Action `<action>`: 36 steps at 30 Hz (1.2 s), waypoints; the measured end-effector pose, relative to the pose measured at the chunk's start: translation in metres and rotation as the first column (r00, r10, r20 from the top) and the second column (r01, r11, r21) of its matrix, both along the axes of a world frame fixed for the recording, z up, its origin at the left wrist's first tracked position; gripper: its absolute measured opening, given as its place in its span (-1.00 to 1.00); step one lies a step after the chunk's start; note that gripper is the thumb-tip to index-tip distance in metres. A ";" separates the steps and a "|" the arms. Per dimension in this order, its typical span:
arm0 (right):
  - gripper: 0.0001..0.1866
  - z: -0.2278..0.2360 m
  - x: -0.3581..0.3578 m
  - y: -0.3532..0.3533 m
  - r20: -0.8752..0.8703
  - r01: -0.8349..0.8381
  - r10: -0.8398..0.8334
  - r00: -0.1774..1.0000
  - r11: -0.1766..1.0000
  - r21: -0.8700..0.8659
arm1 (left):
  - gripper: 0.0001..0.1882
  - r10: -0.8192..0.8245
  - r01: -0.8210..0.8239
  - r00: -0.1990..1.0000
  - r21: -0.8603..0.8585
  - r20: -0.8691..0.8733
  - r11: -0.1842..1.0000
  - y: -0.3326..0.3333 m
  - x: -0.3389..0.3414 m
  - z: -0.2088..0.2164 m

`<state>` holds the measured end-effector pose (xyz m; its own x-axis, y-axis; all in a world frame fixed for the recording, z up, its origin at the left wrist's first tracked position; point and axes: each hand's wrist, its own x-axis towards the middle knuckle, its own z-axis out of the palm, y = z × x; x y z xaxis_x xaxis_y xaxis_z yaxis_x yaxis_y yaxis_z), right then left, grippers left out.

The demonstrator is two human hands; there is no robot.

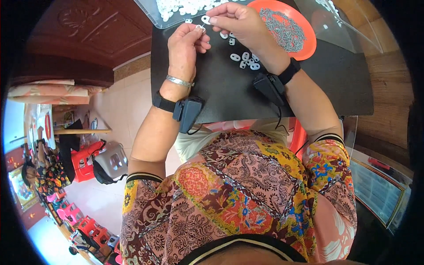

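Note:
Over the black table my two hands meet near its far edge. Between the thumb and fingers of my left hand is a small bent silver wire hook. My right hand pinches a white oval plastic piece with holes, right beside the hook; whether the two touch I cannot tell. Under and near my fingers lie a few loose white pieces, one of them a two-holed piece. Closer to me sits a small cluster of similar white pieces.
A clear plastic tray heaped with white pieces stands at the far left. An orange-red plate of silver wire hooks lies right of my right hand. A clear sheet or tray is at the far right. Black devices are strapped to both wrists.

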<state>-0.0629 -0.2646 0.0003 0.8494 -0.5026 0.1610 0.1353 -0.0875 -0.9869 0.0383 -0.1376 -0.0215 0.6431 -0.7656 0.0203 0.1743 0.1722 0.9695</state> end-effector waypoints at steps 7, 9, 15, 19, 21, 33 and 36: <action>-0.78 0.013 -0.006 0.008 -0.078 -0.006 0.004 0.997 1.000 -0.026 | -0.90 0.000 0.000 1.000 0.001 -0.001 1.000 0.002 -0.002 0.001; -0.79 0.010 -0.005 0.008 -0.052 0.010 -0.011 0.999 0.999 -0.030 | -0.90 0.001 -0.001 1.000 0.000 -0.007 1.000 0.002 -0.004 0.002; -0.75 -0.013 0.000 -0.002 0.027 -0.047 0.053 0.998 0.982 -0.183 | -0.89 0.004 -0.004 1.000 -0.019 -0.021 1.000 0.002 -0.006 0.003; -0.74 -0.017 0.003 0.006 0.071 -0.018 0.032 0.997 0.980 -0.197 | -0.86 0.015 -0.017 0.999 -0.045 -0.049 0.999 0.003 -0.006 0.000; -0.75 -0.019 0.004 0.011 0.102 0.017 0.007 0.995 0.972 -0.234 | -0.85 0.013 -0.016 0.998 -0.053 -0.058 0.998 0.003 -0.005 -0.001; -0.75 -0.013 0.007 0.007 0.120 -0.034 0.068 0.990 0.964 -0.264 | -0.81 -0.091 0.090 0.996 -0.063 -0.023 0.994 0.005 0.000 0.008; -0.73 -0.014 0.007 0.007 0.131 -0.024 0.064 0.989 0.958 -0.287 | -0.81 -0.076 0.077 0.997 -0.042 0.021 0.996 0.004 0.000 0.005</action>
<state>-0.0563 -0.2574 -0.0139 0.8289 -0.3822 0.4084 0.2779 -0.3523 -0.8937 0.0385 -0.1335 -0.0160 0.5818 -0.8107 0.0658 0.1696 0.2001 0.9650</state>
